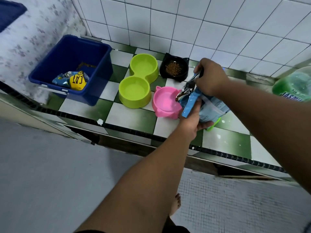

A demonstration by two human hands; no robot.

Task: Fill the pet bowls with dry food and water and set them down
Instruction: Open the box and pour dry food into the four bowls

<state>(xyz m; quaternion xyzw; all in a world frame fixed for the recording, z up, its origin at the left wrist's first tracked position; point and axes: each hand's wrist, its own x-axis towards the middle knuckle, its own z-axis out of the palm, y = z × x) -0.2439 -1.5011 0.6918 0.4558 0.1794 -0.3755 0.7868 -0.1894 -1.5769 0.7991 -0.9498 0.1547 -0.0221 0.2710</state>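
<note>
Here, on the green-and-white checkered counter (pixel 131 118), a pale blue cat food bag (pixel 210 106) is tipped on its side with its torn mouth over the right rim of the pink cat-eared bowl (pixel 165 102). Brown kibble (pixel 178 98) shows at the bag's opening, just above the bowl's hollow, which looks otherwise bare. The left hand (pixel 195 118) cups the bag from underneath, fingers curled around its lower side and thumb laid along the front. The right hand (pixel 210 78) grasps the bag from above, pinching the crumpled foil top edge.

Behind the pink bowl stands a black cat-eared bowl (pixel 163 69) against the white tiled wall (pixel 185 22), with a heap of kibble in it. To the left of both, a lime green double bowl (pixel 134 100) sits with its two wells holding no food. Farther left is a blue plastic bin (pixel 70 52) containing a yellow pouch (pixel 78 81) marked CAT and other foil packets. A green bottle (pixel 292 84) stands blurred at the right edge. A bare foot (pixel 175 204) shows on the floor below.
</note>
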